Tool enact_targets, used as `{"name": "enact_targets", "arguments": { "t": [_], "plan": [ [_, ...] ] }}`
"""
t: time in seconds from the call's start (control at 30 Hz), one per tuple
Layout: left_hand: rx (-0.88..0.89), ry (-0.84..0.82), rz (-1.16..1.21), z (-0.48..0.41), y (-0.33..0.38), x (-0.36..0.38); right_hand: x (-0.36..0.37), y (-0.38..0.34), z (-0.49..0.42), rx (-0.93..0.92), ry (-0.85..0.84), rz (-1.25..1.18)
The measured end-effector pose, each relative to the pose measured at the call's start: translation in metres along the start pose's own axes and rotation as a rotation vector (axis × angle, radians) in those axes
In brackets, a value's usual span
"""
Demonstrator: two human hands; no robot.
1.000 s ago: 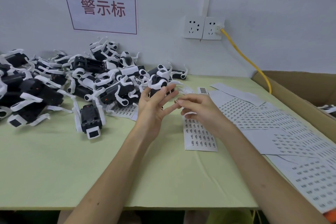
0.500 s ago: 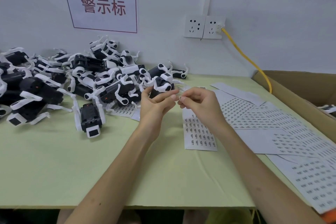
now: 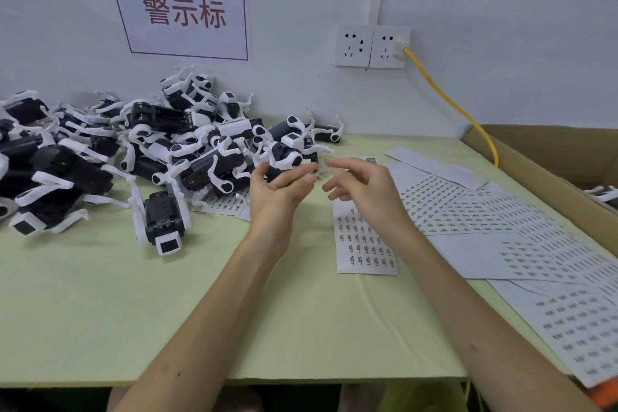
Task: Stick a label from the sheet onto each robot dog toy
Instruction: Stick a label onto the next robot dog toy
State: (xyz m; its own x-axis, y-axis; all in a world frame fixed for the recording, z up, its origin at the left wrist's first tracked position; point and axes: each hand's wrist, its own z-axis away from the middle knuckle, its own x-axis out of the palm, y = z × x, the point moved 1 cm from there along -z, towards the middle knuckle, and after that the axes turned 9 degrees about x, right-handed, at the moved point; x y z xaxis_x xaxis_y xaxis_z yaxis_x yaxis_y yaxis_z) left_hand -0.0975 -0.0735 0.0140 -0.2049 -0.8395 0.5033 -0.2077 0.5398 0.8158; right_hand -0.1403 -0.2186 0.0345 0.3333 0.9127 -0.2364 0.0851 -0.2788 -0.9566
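Neither hand plainly has hold of anything. Palm up near the middle of the frame, the left hand (image 3: pixel 279 189) has its fingers loosely stretched toward the right, their tips just below a black-and-white robot dog toy (image 3: pixel 287 157) that sits at the near edge of the heap; whether the fingers touch that toy cannot be told. Facing it, the right hand (image 3: pixel 363 186) has relaxed, slightly bent fingers, its fingertips (image 3: pixel 329 162) just beside the left hand's — a small gap shows between the two. If a label sits on a fingertip, it is too small and blurred to make out.

Behind and to the left of the hands, the pile of robot dog toys (image 3: pixel 140 144) spreads across the left half of the green table (image 3: pixel 100 294) up to the wall. One toy (image 3: pixel 162 221) lies apart at the front of the pile, its white square face toward the camera.

Under the right forearm lies a label sheet (image 3: pixel 363 244) with rows of small dark labels. More sheets (image 3: pixel 485 211) overlap to its right and run down toward the lower right corner.

A cardboard box (image 3: pixel 551 157) stands along the right edge of the frame — a yellow cable (image 3: pixel 451 104) drops behind it from a wall socket (image 3: pixel 371 47). At upper left hangs a white sign (image 3: pixel 184 8) with red characters.
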Motion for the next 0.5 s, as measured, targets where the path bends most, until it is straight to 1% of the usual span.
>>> {"name": "enact_targets", "arguments": {
  "t": [0.1,0.17,0.3,0.5],
  "plan": [
    [-0.034,0.037,0.101,0.0,0.004,-0.002,-0.001,0.002,-0.001,0.12,-0.042,-0.147],
    [-0.049,0.039,0.154,0.0,0.005,-0.002,0.0,0.003,0.0,0.151,-0.082,-0.189],
    [-0.064,0.026,0.182,0.001,0.005,-0.003,0.007,0.004,0.003,0.136,-0.127,-0.229],
    [-0.081,-0.004,0.168,0.002,0.002,-0.002,0.008,0.005,0.003,0.123,-0.131,-0.273]
  ]
}}
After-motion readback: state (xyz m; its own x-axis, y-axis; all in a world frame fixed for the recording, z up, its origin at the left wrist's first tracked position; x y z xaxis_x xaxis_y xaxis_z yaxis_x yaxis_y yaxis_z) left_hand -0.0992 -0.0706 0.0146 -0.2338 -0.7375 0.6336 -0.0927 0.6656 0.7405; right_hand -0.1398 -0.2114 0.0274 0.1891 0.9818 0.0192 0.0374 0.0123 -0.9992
